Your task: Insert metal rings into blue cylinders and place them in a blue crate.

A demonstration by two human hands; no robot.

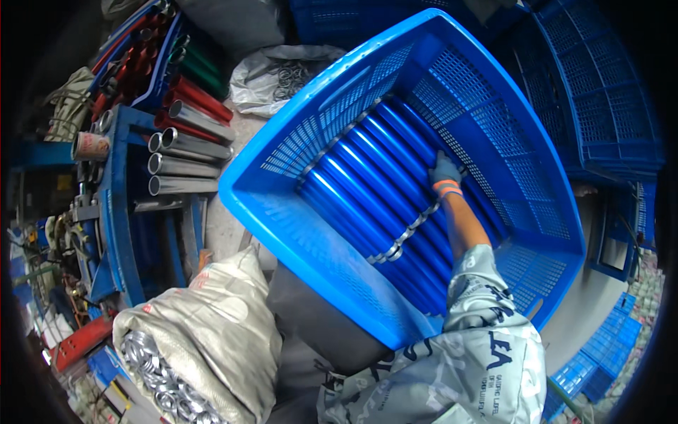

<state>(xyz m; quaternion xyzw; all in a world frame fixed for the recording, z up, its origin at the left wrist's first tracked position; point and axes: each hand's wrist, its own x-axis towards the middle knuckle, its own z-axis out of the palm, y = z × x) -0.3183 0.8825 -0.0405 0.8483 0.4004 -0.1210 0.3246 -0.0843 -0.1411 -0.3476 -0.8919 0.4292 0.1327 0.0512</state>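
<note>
A large blue plastic basket [321, 279] with slotted walls stands tilted in front of me. Inside it, shiny blue metal tubes [367, 191] lie side by side in two rows, with their open ends meeting in a line across the middle. My right hand [445, 172], in a grey glove with an orange cuff, reaches deep into the basket. It is closed around the near end of a blue tube close to the right wall, its fingertips partly hidden. My left hand is not in view.
On the left, silver tubes [185, 166] and red tubes [201, 99] rest by a blue metal frame [127, 205]. A pale woven sack [219, 332] of metal rings stands at lower left, another open bag [275, 78] behind. Stacked blue crates [600, 92] fill the right.
</note>
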